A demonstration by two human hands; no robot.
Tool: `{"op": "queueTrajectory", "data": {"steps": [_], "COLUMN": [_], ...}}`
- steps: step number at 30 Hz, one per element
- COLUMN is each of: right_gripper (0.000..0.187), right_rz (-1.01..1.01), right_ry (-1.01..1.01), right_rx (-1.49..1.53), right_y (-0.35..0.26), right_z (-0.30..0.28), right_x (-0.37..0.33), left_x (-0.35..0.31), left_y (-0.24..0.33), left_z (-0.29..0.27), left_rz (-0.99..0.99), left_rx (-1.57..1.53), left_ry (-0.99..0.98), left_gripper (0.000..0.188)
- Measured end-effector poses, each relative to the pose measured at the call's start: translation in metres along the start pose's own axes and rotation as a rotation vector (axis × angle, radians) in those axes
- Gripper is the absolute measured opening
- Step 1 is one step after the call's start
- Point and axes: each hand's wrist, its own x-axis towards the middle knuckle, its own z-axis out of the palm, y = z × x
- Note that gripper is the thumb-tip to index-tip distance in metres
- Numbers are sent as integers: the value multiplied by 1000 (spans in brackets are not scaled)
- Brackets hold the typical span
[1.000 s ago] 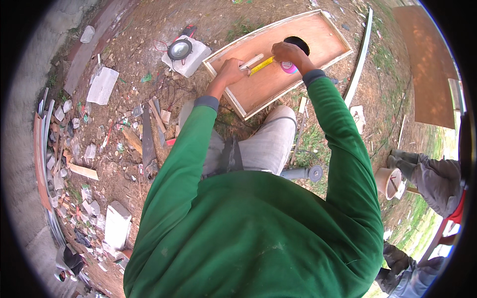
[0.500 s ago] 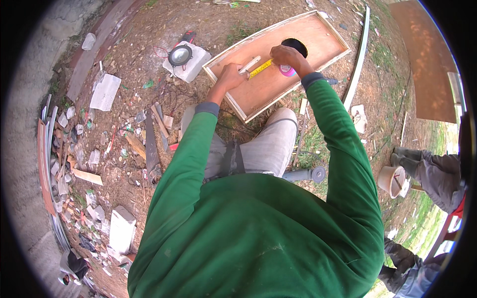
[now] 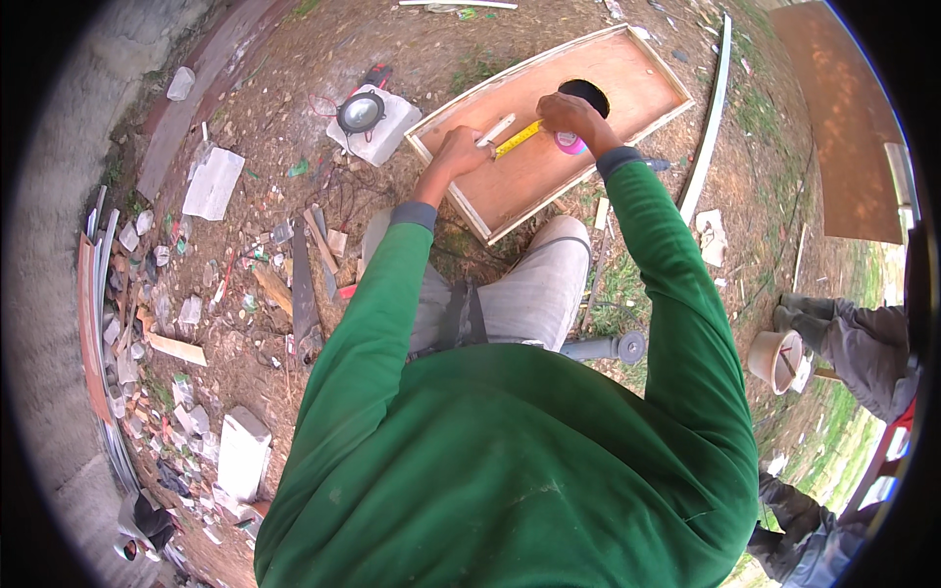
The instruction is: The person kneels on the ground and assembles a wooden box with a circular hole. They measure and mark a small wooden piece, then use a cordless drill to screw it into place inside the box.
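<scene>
A shallow wooden box with a raised pale frame lies tilted in front of my knees. Its panel has a round black hole toward the far right. Between my hands a yellow tape measure stretches across the panel. My left hand is closed at the tape's left end, and a white stick-like piece juts out beside its fingers. At the other end, my right hand grips the tape near the hole. A round pink object shows just under it, partly hidden.
Left of the box a round speaker rests on a white block. A handsaw and wood scraps lie by my left knee. Rubble lines the wall at far left. A bucket and another person's legs are at right.
Both hands stay on the tape with hardly any movement. The whole scene has shifted slightly right in the view.
</scene>
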Motion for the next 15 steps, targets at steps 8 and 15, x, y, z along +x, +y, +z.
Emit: {"op": "queueTrajectory", "data": {"steps": [8,15], "right_gripper": [16,27], "right_rz": [46,57], "right_ry": [-42,-44], "right_rx": [-7,6], "right_y": [-3,-7], "right_z": [0,-4], "right_x": [5,1], "left_x": [-37,-91], "left_y": [23,39], "left_z": [-18,7], "left_rz": [-103,94], "left_rx": [-87,-82], "left_ry": [226,154], "left_gripper": [39,37]}}
